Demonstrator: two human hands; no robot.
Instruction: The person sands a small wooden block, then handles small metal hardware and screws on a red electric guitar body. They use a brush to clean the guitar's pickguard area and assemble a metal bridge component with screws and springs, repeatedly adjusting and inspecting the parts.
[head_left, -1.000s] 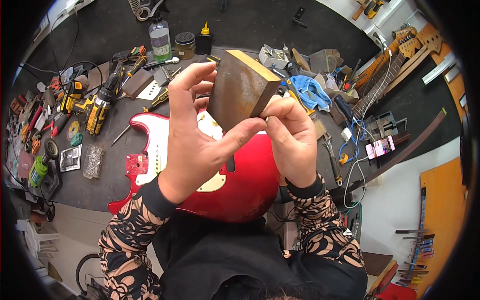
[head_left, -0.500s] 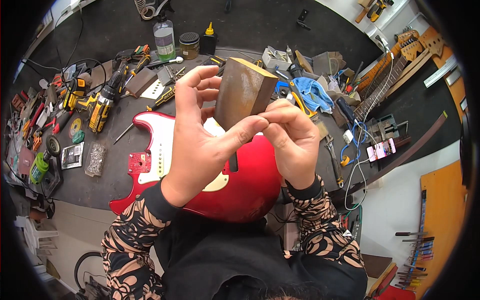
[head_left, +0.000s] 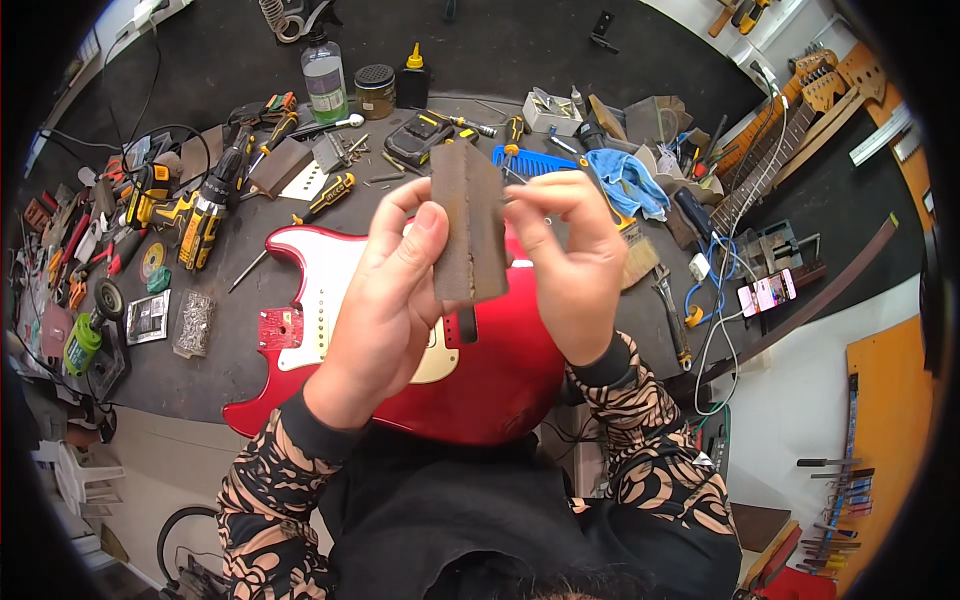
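Above the red guitar body (head_left: 500, 390), the brown block (head_left: 468, 225) is held up in the air. The left hand (head_left: 372, 290) is closed on its left side, with the thumb laid on the face. The right hand (head_left: 575, 260) is at its right edge, thumb and forefinger brought near together; whether they pinch something small or only touch the block, I cannot tell. Below, the guitar body lies on the dark workbench (head_left: 205, 385). Behind it are a screwdriver (head_left: 326, 199) and a blue comb-shaped piece (head_left: 538, 163). Farther to the left there is a yellow drill (head_left: 197, 220); to the right, a blue cloth (head_left: 628, 182) and a phone (head_left: 768, 292).
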